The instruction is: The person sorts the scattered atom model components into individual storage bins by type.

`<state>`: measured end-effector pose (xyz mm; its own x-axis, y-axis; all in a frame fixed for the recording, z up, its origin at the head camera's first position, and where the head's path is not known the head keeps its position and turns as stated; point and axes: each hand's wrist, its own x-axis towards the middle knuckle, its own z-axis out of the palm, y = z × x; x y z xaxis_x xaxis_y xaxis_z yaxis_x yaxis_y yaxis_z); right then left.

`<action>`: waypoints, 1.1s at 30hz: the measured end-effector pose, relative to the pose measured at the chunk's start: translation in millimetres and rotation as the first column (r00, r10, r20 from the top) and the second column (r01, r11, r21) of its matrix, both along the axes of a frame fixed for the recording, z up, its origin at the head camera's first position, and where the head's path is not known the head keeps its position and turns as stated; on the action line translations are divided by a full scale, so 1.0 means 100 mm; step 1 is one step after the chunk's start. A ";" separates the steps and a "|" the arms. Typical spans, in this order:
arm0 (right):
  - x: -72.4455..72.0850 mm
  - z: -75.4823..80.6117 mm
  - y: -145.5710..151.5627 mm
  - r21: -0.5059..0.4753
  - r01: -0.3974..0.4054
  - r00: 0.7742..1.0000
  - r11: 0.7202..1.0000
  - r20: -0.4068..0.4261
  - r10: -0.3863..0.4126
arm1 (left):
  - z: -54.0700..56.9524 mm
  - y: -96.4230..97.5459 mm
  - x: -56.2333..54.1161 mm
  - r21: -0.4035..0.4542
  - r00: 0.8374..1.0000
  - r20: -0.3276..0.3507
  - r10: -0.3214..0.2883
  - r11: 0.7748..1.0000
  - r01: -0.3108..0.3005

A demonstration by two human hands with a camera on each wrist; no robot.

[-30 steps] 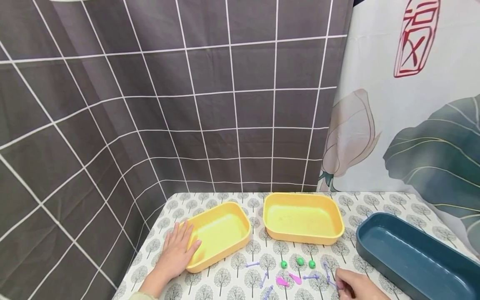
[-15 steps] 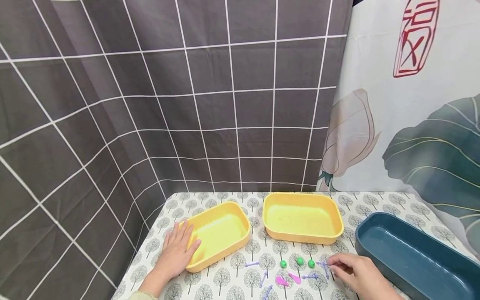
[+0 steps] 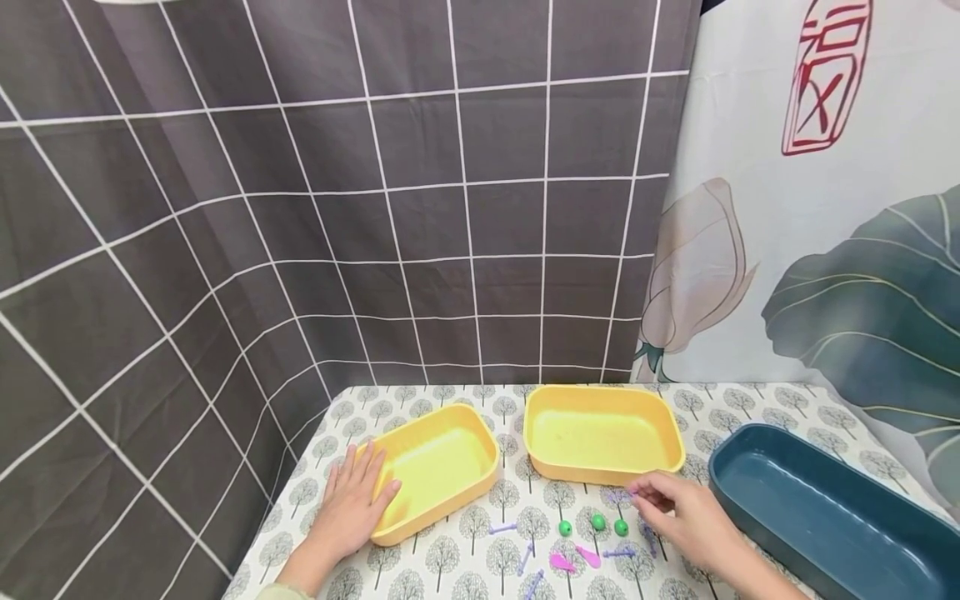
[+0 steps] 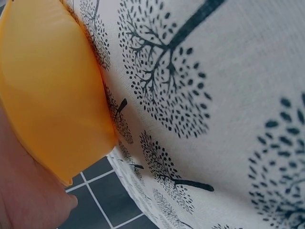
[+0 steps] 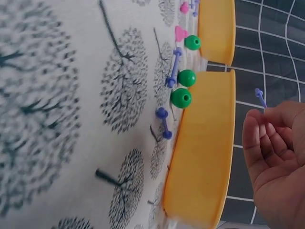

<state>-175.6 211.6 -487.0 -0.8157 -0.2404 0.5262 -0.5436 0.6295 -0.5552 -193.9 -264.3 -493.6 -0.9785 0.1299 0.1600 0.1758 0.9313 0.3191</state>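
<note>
My left hand [image 3: 349,505] lies with straight fingers on the near left rim of the left yellow bin [image 3: 442,467]; its thumb reaches over the inside. Between thumb and fingertips, my right hand [image 3: 693,518] pinches a small purple dumbbell-shaped stick [image 5: 260,97], raised above the table near the right yellow bin [image 3: 606,433]. Just below that hand, another purple stick [image 5: 164,123] lies on the cloth beside three green beads [image 3: 597,522]. Two pink teardrop-shaped pieces [image 3: 562,562] and several more purple sticks [image 3: 618,553] are scattered closer to me.
A long dark blue bin [image 3: 832,517] stands at the right, beside my right forearm. The table wears a tree-print cloth [image 3: 442,557]. Behind it hangs a dark grid-patterned curtain [image 3: 502,217], with a lotus-print curtain [image 3: 720,275] at the right.
My right hand has picked up a purple stick from the right of the beads and carried it up and leftward, toward the right yellow bin. My left hand stays put.
</note>
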 end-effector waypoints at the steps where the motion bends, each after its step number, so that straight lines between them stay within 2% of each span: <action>1: -0.01 0.00 -0.02 -0.005 0.001 1.000 1.000 0.007 -0.001 | 0.00 0.00 0.00 0.000 1.000 -0.001 0.000 1.000 0.000; 9: -0.08 0.04 -0.18 -0.041 -0.038 0.999 0.998 0.012 0.038 | -0.01 0.00 0.02 -0.029 1.000 -0.014 0.007 1.000 -0.008; 16: -0.15 0.09 -0.33 -0.048 -0.036 0.999 0.998 0.019 0.037 | -0.01 0.00 0.02 -0.034 1.000 -0.018 0.007 0.999 -0.007; 26: -0.23 0.15 -0.50 -0.089 -0.082 0.990 0.993 0.104 0.091 | -0.03 -0.01 0.00 -0.041 0.999 -0.034 0.003 0.999 -0.005; 33: -0.33 0.18 -0.64 -0.092 -0.111 0.986 0.990 0.114 0.121 | -0.04 0.00 0.00 -0.030 0.999 -0.038 0.000 1.000 -0.002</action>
<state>-208.1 148.0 -469.4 -0.8429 -0.2954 0.4498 -0.5370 0.5136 -0.6692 -194.4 -264.3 -497.2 -0.9720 0.1342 0.1931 0.1863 0.9404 0.2844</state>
